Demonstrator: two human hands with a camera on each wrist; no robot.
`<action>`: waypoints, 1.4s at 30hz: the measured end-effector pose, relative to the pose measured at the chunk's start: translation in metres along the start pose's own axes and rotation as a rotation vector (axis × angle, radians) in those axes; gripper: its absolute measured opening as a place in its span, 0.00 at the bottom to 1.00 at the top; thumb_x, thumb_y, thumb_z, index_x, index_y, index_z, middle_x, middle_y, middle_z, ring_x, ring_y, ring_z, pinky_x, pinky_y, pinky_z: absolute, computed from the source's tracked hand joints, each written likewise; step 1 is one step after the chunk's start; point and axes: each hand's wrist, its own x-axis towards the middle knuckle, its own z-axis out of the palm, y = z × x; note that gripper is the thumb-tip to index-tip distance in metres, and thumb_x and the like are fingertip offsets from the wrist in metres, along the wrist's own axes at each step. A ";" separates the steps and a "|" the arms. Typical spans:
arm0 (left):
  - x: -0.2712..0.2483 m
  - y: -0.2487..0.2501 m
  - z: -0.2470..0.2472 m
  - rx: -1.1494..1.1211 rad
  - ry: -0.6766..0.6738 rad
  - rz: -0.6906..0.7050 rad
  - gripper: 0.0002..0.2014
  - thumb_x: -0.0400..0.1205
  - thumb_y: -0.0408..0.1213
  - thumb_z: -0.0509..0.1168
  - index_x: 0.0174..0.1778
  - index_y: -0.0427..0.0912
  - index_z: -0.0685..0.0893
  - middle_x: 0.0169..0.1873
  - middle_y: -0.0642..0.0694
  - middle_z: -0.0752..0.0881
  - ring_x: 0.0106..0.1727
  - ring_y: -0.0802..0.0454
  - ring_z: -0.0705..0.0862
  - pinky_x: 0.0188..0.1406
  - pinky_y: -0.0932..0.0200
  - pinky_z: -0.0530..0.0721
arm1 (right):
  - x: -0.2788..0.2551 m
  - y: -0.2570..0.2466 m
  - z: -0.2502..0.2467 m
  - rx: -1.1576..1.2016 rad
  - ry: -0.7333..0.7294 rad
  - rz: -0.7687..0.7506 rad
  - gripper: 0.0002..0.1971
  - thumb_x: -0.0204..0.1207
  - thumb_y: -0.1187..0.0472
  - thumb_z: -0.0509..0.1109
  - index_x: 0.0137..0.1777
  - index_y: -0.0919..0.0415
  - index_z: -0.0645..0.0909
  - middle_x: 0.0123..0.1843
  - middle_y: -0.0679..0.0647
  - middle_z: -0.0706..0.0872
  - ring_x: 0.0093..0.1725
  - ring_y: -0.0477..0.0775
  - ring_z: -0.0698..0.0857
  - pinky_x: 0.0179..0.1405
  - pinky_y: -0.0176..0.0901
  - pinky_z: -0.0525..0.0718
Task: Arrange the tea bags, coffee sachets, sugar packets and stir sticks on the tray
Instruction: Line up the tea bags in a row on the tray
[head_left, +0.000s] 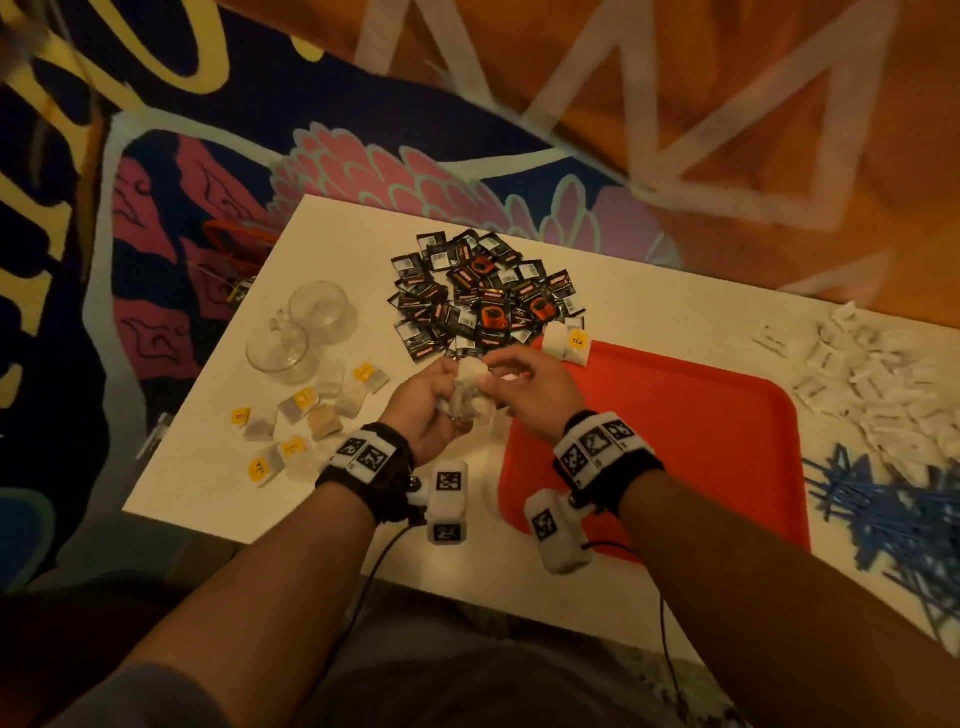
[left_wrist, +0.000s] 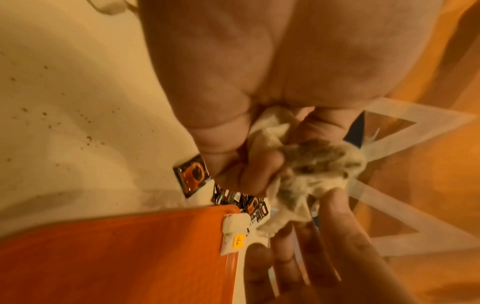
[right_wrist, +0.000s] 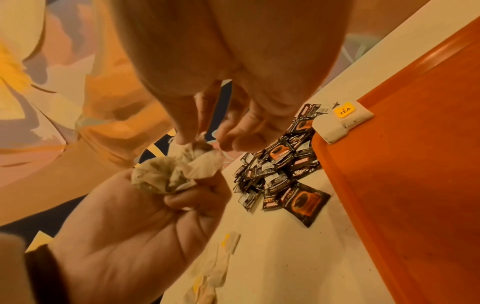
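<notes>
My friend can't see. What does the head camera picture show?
Both hands, left hand and right hand, hold a bunch of tea bags above a white table, beside a red tray. Coffee sachets lie behind.

Both forearms are showing bare. The left hand (head_left: 423, 410) is wearing a black wristband (head_left: 363, 467) bearing white blocks printed with black square markers, and a white camera pod (head_left: 447, 501) is hanging beneath it, trailing a thin black cable (head_left: 363, 587). The right hand (head_left: 530, 387) is wearing a matching band (head_left: 605, 457), pod (head_left: 553, 530) and cable (head_left: 667, 644). Grey clothing is covering the lap (head_left: 441, 670).
</notes>
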 end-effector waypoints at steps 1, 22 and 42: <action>0.000 0.000 0.005 -0.011 -0.007 -0.020 0.16 0.70 0.20 0.46 0.42 0.41 0.75 0.37 0.38 0.80 0.31 0.43 0.79 0.23 0.60 0.77 | 0.000 -0.001 -0.001 0.009 0.019 -0.015 0.06 0.76 0.67 0.75 0.52 0.60 0.86 0.44 0.53 0.87 0.33 0.42 0.84 0.26 0.28 0.78; 0.026 -0.001 0.041 0.102 -0.005 -0.066 0.07 0.88 0.30 0.62 0.57 0.39 0.85 0.40 0.40 0.91 0.35 0.50 0.91 0.30 0.60 0.89 | 0.011 -0.003 -0.050 0.424 0.170 0.103 0.09 0.84 0.70 0.63 0.43 0.58 0.75 0.44 0.63 0.84 0.44 0.62 0.84 0.34 0.42 0.87; 0.058 0.017 0.083 0.824 0.019 0.499 0.06 0.83 0.38 0.71 0.42 0.51 0.90 0.43 0.52 0.88 0.34 0.59 0.82 0.34 0.61 0.80 | 0.022 0.033 -0.076 0.010 0.178 0.088 0.04 0.74 0.61 0.78 0.43 0.54 0.85 0.38 0.45 0.85 0.34 0.41 0.81 0.37 0.35 0.78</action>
